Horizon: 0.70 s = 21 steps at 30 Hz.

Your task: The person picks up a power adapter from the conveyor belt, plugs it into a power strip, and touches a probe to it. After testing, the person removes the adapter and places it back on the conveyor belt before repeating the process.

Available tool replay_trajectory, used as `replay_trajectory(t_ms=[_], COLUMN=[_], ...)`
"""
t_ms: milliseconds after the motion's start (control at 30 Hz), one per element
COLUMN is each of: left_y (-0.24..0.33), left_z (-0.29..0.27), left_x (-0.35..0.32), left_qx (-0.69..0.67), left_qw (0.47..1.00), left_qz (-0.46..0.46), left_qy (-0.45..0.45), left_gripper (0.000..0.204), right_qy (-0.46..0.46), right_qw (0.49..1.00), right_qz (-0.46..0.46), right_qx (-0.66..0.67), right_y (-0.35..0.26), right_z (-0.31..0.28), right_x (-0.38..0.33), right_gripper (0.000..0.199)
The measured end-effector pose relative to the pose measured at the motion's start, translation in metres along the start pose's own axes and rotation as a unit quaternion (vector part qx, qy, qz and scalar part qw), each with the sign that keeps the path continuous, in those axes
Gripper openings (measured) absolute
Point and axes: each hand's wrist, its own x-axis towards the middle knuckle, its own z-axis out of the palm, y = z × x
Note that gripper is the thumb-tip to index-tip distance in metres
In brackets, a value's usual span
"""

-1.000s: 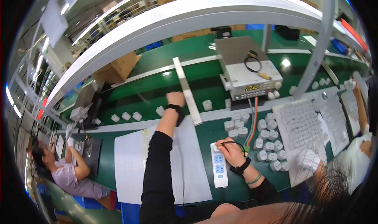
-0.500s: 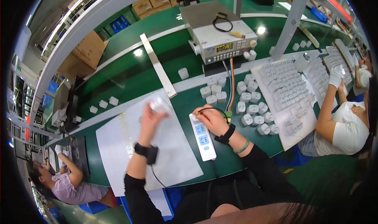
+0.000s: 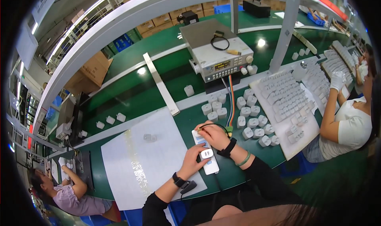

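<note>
My left hand (image 3: 194, 159) has come back from the white sheet (image 3: 135, 162) to the power strip (image 3: 206, 156).
Its fingers pinch a white adapter (image 3: 206, 153) on the strip; my right hand (image 3: 214, 134), just beyond, grips a cable (image 3: 212, 125).

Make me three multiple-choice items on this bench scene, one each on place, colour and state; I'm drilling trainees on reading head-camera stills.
1. Where is the white adapter?
A. on the power strip
B. on the tester
C. on the floor

2. What colour is the bench?
A. red
B. green
C. grey

3. What is the left hand doing?
A. hanging free
B. gripping a box
C. touching the adapter

Answers:
1 A: it sits on the strip.
2 B: the top is green.
3 C: its fingers meet the adapter, while the right hand rests on the strip's far end.
</note>
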Motion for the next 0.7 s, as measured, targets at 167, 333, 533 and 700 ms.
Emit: replay_trajectory(t_ms=[167,333,533,700], left_y=[-0.021,-0.057,-0.046,-0.049], left_z=[-0.049,-0.025,-0.019,-0.023], left_x=[0.035,0.044,0.052,0.056], left_qx=[-0.367,-0.053,-0.084,-0.083], left_qw=[0.919,0.99,0.991,0.993], left_qz=[-0.145,-0.131,-0.101,-0.08], left_qy=[0.002,0.02,0.025,0.013], left_gripper=[0.047,0.05,0.043,0.046], right_qy=[0.013,0.03,-0.005,-0.084], right_qw=[1.0,0.997,0.997,0.995], right_qz=[-0.011,-0.041,-0.041,0.044], right_qx=[-0.006,0.061,0.068,0.036], right_y=[-0.003,-0.014,-0.059,-0.047], right_z=[-0.006,-0.006,-0.041,-0.033], right_x=[0.001,0.016,-0.001,-0.045], right_gripper=[0.016,0.015,0.014,0.015])
